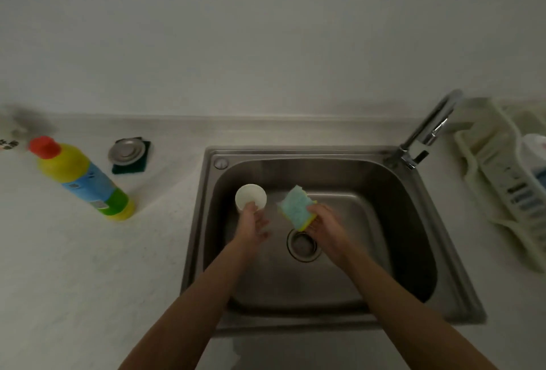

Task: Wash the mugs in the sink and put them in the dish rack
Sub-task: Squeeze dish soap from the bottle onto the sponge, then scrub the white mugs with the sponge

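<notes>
Yellow bottle [77, 173], label [90, 185] unreadable, left hand [252, 226] holding mug [250, 194]

No writing is legible; the blue label [88, 185] on the yellow bottle [63, 164] is too blurred to read any words.

dim, soft, wide-angle view
low, even light; the sink [413, 222] darkens along its right wall, the dish rack [496, 162] and faucet [431, 127] blur and bend near the edge
</notes>
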Demonstrator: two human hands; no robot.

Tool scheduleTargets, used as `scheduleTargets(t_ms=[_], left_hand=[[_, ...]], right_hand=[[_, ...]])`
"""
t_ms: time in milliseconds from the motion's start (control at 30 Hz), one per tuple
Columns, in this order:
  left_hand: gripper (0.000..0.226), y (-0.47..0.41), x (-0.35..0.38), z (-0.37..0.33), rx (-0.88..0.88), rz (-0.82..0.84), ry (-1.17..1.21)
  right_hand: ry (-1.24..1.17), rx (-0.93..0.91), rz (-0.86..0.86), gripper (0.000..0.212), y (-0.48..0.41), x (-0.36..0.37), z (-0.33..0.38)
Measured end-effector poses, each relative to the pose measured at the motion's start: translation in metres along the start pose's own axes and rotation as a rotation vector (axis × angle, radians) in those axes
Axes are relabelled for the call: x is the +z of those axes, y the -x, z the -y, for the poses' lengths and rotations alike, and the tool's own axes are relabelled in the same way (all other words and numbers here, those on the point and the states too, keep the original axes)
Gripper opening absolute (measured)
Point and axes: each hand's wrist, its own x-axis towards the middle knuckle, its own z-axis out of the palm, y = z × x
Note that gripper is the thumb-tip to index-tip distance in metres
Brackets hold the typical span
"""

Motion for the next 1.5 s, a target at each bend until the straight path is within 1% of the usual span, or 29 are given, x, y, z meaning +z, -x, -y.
scheduleTargets(t_ms=[33,67,100,133,200,233,267,367,433,467,500,533,567,633,700,767,800,867,900,967,1033,1067,1133,1167,1300,1433,1500], left_hand=[[0.027,-0.026,-0.004,0.007,0.010,-0.142,-0.058],[0.033,-0.055,-0.010,0.015,0.018,-0.253,-0.136],[0.042,-0.079,-0.016,0.022,0.012,-0.309,-0.230],[0.048,-0.091,-0.017,0.025,0.006,-0.308,-0.319],[0.050,-0.089,-0.008,0.026,0.038,-0.271,-0.378],[0.051,-0.085,-0.001,0.027,0.052,-0.267,-0.406],[0.051,-0.086,0.001,0.030,0.077,-0.271,-0.457],[0.050,-0.114,-0.013,0.054,0.137,-0.251,-0.676],[0.047,-0.096,-0.006,0.050,0.124,-0.249,-0.807],[0.045,-0.078,0.000,0.043,0.154,-0.236,-0.886],[0.045,-0.063,0.003,0.038,0.175,-0.222,-0.989],[0.046,-0.047,0.007,0.031,0.219,-0.216,-1.076],[0.045,-0.034,0.008,0.025,0.258,-0.193,-1.119],[0.036,-0.007,0.012,0.013,0.319,-0.095,-1.017],[0.032,0.018,0.014,0.005,0.382,-0.009,-0.916],[0.034,0.040,0.015,-0.005,0.470,-0.008,-0.879],[0.035,0.047,0.018,-0.010,0.517,-0.039,-0.860],[0.033,0.058,0.023,-0.021,0.613,-0.113,-0.809],[0.031,0.064,0.026,-0.026,0.644,-0.145,-0.797],[0.033,0.074,0.030,-0.033,0.675,-0.178,-0.812],[0.038,0.079,0.028,-0.032,0.697,-0.225,-0.787],[0.040,0.079,0.026,-0.032,0.705,-0.250,-0.746],[0.041,0.081,0.028,-0.032,0.695,-0.286,-0.686],[0.040,0.082,0.032,-0.032,0.697,-0.284,-0.681],[0.028,0.087,0.046,-0.033,0.735,-0.194,-0.687],[0.033,0.077,0.046,-0.037,0.760,-0.154,-0.693],[0.040,0.072,0.051,-0.038,0.781,-0.135,-0.718]], right_hand=[[-0.023,0.008,-0.013,0.013,-0.008,-0.012,0.003],[-0.045,0.019,-0.013,0.016,-0.016,-0.022,0.006],[-0.060,0.032,-0.007,0.023,-0.023,-0.031,0.008],[-0.080,0.049,0.001,0.038,-0.028,-0.037,0.010],[-0.094,0.094,0.016,0.066,-0.038,-0.048,0.014],[-0.093,0.103,0.024,0.074,-0.041,-0.053,0.015],[-0.098,0.112,0.030,0.075,-0.043,-0.057,0.016],[-0.108,0.111,0.034,0.066,-0.044,-0.068,0.023],[-0.065,0.108,0.047,0.058,-0.041,-0.072,0.030],[0.026,0.097,0.047,0.049,-0.038,-0.071,0.035],[0.179,0.062,0.035,0.035,-0.033,-0.069,0.041],[0.362,0.001,0.025,0.019,-0.030,-0.067,0.048],[0.539,-0.078,0.030,0.008,-0.027,-0.064,0.054],[0.830,-0.259,0.107,0.010,-0.019,-0.055,0.067],[1.020,-0.389,0.218,0.010,-0.013,-0.042,0.077],[1.170,-0.469,0.331,0.010,-0.009,-0.027,0.081],[1.238,-0.481,0.387,0.011,-0.008,-0.019,0.082],[1.370,-0.473,0.483,0.012,-0.005,-0.001,0.084],[1.411,-0.450,0.534,0.017,-0.001,0.008,0.088],[1.401,-0.346,0.595,0.025,0.008,0.021,0.099],[1.316,-0.266,0.622,0.034,0.018,0.022,0.110],[1.289,-0.263,0.629,0.036,0.022,0.019,0.117],[1.261,-0.282,0.653,0.033,0.026,0.016,0.126],[1.275,-0.284,0.664,0.030,0.027,0.017,0.125],[1.422,-0.253,0.659,0.022,0.031,0.027,0.111],[1.349,-0.261,0.659,0.026,0.036,0.021,0.134],[1.372,-0.240,0.616,0.023,0.033,0.025,0.128]])
